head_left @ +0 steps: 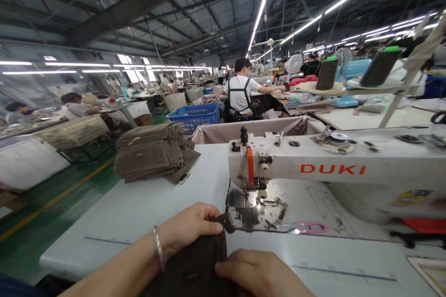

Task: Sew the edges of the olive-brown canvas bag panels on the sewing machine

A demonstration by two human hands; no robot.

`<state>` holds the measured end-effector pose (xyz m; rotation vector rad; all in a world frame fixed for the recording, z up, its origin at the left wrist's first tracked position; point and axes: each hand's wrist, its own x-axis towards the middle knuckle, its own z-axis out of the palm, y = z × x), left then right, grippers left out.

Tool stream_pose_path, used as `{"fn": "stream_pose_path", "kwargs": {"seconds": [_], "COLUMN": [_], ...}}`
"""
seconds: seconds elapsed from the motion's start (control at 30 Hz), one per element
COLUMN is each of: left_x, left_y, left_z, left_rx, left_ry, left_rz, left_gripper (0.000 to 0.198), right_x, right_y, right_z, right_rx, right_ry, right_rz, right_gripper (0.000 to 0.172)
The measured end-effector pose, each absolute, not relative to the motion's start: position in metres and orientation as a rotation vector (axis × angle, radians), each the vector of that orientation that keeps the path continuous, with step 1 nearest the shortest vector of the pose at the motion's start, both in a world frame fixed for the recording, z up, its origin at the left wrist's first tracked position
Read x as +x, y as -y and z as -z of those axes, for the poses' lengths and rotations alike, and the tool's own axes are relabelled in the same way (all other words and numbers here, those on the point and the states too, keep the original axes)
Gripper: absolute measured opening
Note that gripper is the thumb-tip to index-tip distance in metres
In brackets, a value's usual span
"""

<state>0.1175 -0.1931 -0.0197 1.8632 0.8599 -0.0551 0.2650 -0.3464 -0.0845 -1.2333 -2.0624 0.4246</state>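
Noting a dark pouch (190, 264) being held at the near edge of the worktop (139, 222), just in front of the sewing machine (296, 167). The left hand (186, 227), wearing a thin bracelet (159, 248), is pinching a small dark tab (223, 222) at the pouch's far edge, its fingers (212, 225) closed on it. The right hand (261, 274) is lying across the near part of the pouch, its fingers slightly curled and pressing down, with no clear grip showing.

The pouch is sitting short of the needle, and no cloth is showing under the presser foot (261, 200). The hands are hiding much of the dark fabric, so I cannot tell how much stitching is done. A stack of brown canvas pouches (149, 153) is sitting on the worktop, far left of the machine, with a zip showing on the top one; whether they are finished cannot be told. Pink-handled snips (306, 228) are lying just right of the needle plate (256, 211). Farther off, a blue plastic basket (193, 118) is standing near a co-worker in a white shirt and green apron (240, 95), who is reaching across another worktop.
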Motion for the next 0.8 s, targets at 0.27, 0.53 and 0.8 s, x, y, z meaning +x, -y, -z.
{"fn": "stream_pose_path", "kwargs": {"seconds": [0.27, 0.53, 0.8], "left_x": [0.204, 0.209, 0.176], "left_y": [0.131, 0.163, 0.187], "left_z": [0.064, 0.079, 0.088], "left_rx": [2.437, 2.749, 3.002], "left_ry": [-0.985, -0.868, -0.392], "left_rz": [-0.243, -0.340, -0.249], "left_gripper": [0.018, 0.017, 0.031], "right_x": [0.301, 0.324, 0.321], "right_y": [0.281, 0.299, 0.305], "right_z": [0.098, 0.107, 0.124], "right_rx": [-1.705, -1.686, -1.602], "right_ry": [2.182, 2.185, 2.065], "right_rz": [0.142, 0.181, 0.170], "right_gripper": [0.004, 0.016, 0.023]}}
